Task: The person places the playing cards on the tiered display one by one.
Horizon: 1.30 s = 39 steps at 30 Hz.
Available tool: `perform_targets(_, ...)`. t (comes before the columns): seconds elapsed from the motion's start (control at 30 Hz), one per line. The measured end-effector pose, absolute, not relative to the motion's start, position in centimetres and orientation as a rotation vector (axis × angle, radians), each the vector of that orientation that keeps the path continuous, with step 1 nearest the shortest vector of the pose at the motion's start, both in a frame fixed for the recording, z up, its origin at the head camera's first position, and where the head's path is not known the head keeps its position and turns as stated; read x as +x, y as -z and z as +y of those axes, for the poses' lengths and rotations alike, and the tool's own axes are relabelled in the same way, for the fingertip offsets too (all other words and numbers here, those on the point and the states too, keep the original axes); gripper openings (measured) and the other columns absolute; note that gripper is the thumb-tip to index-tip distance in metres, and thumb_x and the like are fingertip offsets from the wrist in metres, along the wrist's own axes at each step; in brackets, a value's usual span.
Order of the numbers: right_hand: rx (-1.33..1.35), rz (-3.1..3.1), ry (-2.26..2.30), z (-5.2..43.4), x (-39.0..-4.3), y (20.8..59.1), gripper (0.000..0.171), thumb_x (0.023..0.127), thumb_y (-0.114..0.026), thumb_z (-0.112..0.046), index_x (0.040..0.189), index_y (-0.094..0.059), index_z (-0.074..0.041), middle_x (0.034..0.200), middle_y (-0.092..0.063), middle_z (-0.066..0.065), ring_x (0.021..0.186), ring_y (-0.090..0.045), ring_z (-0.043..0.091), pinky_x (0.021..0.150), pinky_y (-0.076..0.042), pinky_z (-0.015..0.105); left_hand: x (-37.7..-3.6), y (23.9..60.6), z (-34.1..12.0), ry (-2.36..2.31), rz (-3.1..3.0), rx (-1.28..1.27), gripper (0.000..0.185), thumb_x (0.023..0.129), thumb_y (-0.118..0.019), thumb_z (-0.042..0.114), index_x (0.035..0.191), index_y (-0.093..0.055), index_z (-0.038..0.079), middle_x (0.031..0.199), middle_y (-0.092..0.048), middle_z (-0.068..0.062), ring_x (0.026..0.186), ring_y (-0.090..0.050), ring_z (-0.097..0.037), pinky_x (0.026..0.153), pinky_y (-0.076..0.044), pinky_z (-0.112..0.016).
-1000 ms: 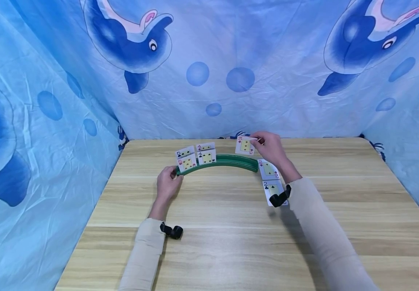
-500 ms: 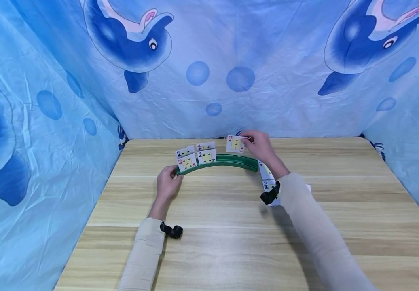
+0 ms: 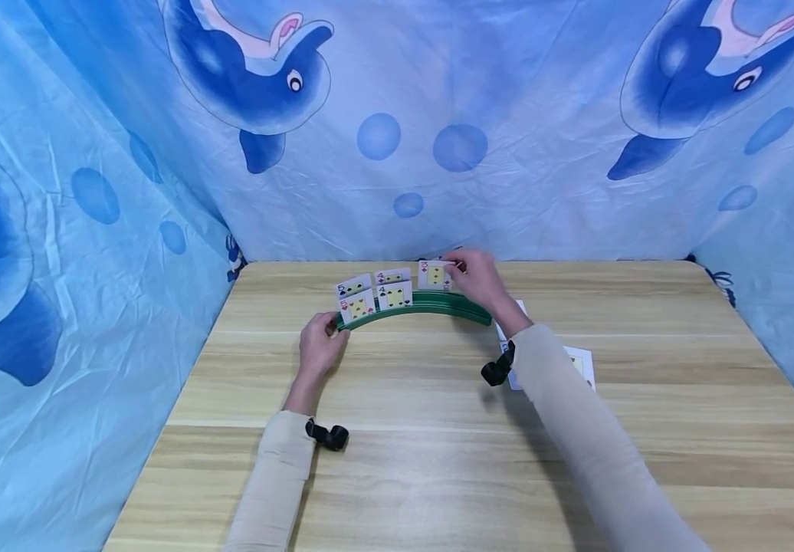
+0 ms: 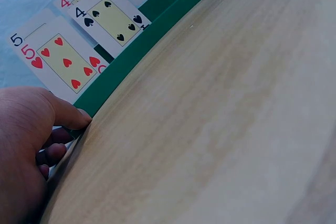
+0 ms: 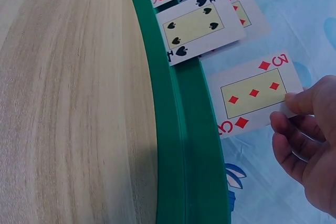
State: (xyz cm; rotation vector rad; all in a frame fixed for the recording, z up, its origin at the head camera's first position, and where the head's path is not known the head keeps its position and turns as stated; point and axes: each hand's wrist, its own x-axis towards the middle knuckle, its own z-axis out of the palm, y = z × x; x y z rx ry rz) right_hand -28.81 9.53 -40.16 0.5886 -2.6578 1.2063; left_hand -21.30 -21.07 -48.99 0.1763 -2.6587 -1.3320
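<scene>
The right hand point(image 3: 480, 277) pinches a three of diamonds point(image 5: 254, 94) by its edge between thumb and curled fingers point(image 5: 287, 139), holding it upright at the back rail of the curved green card holder point(image 3: 416, 308), which stands near the far edge of the wooden table point(image 3: 404, 460); the card's lower edge sits at the rear groove, though whether it is seated there cannot be told; the left hand point(image 3: 321, 349) grips the holder's left end, thumb point(image 4: 68, 115) pressed against the front face and fingers curled behind it; a five of hearts point(image 4: 65, 61) and a four of spades point(image 4: 111, 19) stand in the front groove at the left part of the arc, with a black five point(image 3: 352, 286) and a red four point(image 3: 392, 276) behind them; loose cards point(image 3: 579, 364) lie flat on the table toward its right side, partly hidden by the right sleeve point(image 3: 576, 429); blue dolphin-print cloth point(image 3: 397, 123) rises behind the far and side edges.
</scene>
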Motion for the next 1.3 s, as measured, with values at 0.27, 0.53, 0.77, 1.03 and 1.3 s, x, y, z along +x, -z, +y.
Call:
perform_targets(0.27, 0.591, -2.670, -1.190, 9.2, -28.8, 40.1, 0.024, 0.101, -0.057, -0.011, 0.119, -0.071, -0.003, 0.108, -0.073, 0.018, 0.088, -0.066, 0.028, 0.076, -0.054, 0.041, -21.4, 49.0, -21.1, 1.321, -2.652, 0.177, 0.041, 0.087, -0.070, 0.007, 0.126, -0.063, -0.003, 0.112, -0.064, -0.018, 0.096, -0.057, -0.028, 0.084, -0.049, -0.037)
perform_targets(0.53, 0.615, -2.653, -1.191, 9.1, -28.6, 39.9, 0.023, 0.100, -0.058, -0.011, 0.117, -0.072, -0.004, 0.106, -0.073, 0.016, 0.086, -0.065, 0.026, 0.075, -0.053, 0.040, -21.4, 48.9, -21.2, 1.315, -2.658, 0.170, 0.042, 0.087, -0.069, 0.007, 0.127, -0.062, -0.004, 0.113, -0.064, -0.019, 0.097, -0.058, -0.029, 0.085, -0.050, -0.039)
perform_targets(0.77, 0.607, -2.684, -1.174, 9.1, -28.5, 40.5, 0.024, 0.099, -0.060, -0.010, 0.119, -0.071, -0.003, 0.111, -0.073, 0.017, 0.089, -0.067, 0.028, 0.078, -0.055, 0.042, -21.4, 49.1, -21.2, 1.314, -2.667, 0.185, 0.041, 0.088, -0.069, 0.008, 0.127, -0.063, -0.003, 0.115, -0.064, -0.018, 0.098, -0.058, -0.029, 0.087, -0.050, -0.039)
perform_targets(1.03, 0.602, -2.659, -1.198, 9.2, -28.4, 39.5, 0.024, 0.100, -0.058, -0.011, 0.119, -0.071, -0.003, 0.110, -0.072, 0.018, 0.090, -0.067, 0.029, 0.077, -0.055, 0.043, -21.5, 48.9, -21.1, 1.309, -2.679, 0.189, 0.043, 0.088, -0.069, 0.008, 0.128, -0.061, -0.003, 0.114, -0.063, -0.018, 0.098, -0.057, -0.029, 0.087, -0.051, -0.041)
perform_targets(1.3, 0.614, -2.679, -1.187, 9.2, -27.9, 39.6, 0.024, 0.099, -0.059, -0.010, 0.119, -0.071, -0.003, 0.112, -0.072, 0.017, 0.090, -0.067, 0.028, 0.078, -0.056, 0.042, -21.4, 48.8, -21.1, 1.292, -2.680, 0.168, 0.043, 0.087, -0.069, 0.008, 0.128, -0.062, -0.003, 0.112, -0.063, -0.019, 0.096, -0.057, -0.029, 0.085, -0.050, -0.038)
